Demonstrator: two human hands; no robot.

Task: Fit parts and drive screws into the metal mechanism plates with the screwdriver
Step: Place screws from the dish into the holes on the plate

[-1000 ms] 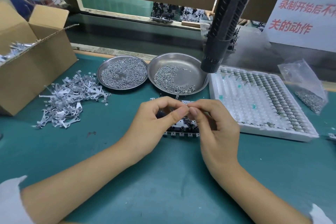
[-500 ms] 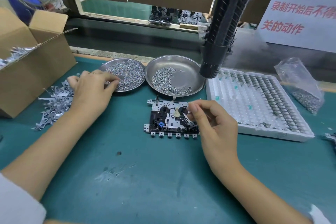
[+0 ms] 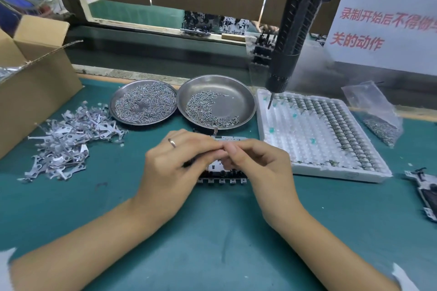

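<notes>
Green bench mat [image 3: 212, 231] up front: left hand [image 3: 175, 168] and right hand [image 3: 257, 168] pinch together over the black-and-silver metal mechanism plate [image 3: 222, 173], the part itself hidden. Seat it squarely before reaching for the hanging black electric screwdriver [image 3: 290, 38].

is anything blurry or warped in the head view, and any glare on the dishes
Head view: the left hand and right hand are smeared by motion where their fingertips meet; wide-angle distortion bends the white tray and tilts the screwdriver; the right steel dish shows only soft sheen, no harsh glare.
</notes>
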